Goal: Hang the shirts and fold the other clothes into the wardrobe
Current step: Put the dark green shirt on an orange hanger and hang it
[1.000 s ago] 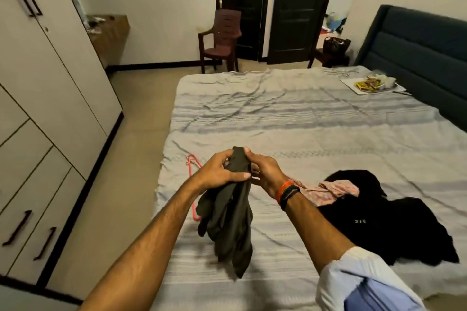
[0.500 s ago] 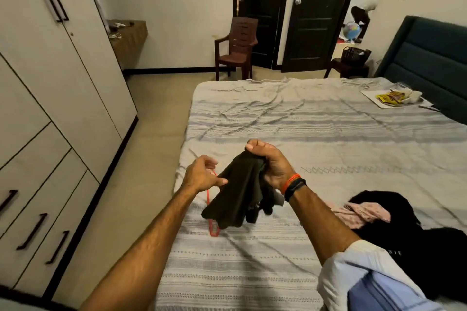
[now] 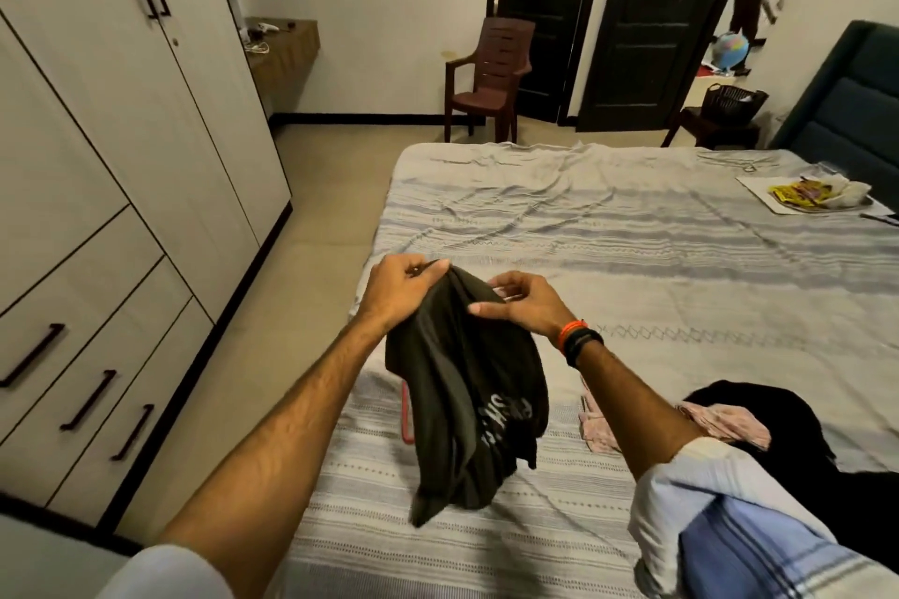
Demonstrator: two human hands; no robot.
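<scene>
A dark olive T-shirt (image 3: 467, 409) with pale lettering hangs bunched above the bed (image 3: 632, 268). My left hand (image 3: 401, 289) grips its top edge on the left, and my right hand (image 3: 518, 304) pinches the same edge on the right. A red hanger (image 3: 406, 413) lies on the sheet, mostly hidden behind the shirt. A pink garment (image 3: 729, 423) and a black garment (image 3: 836, 452) lie in a heap at the right. The white wardrobe (image 3: 121, 151) stands at the left with doors and drawers closed.
A tray with snack packets (image 3: 807, 197) sits on the bed's far right. A brown plastic chair (image 3: 489, 78) stands beyond the bed by dark doors (image 3: 652, 24). A basket on a stool (image 3: 729, 105) is near the headboard (image 3: 851, 112). Bare floor runs between bed and wardrobe.
My left hand, off the shirt half a second ago, has gripped its top edge again. Both hands raised it, so it hangs longer and shows its lettering.
</scene>
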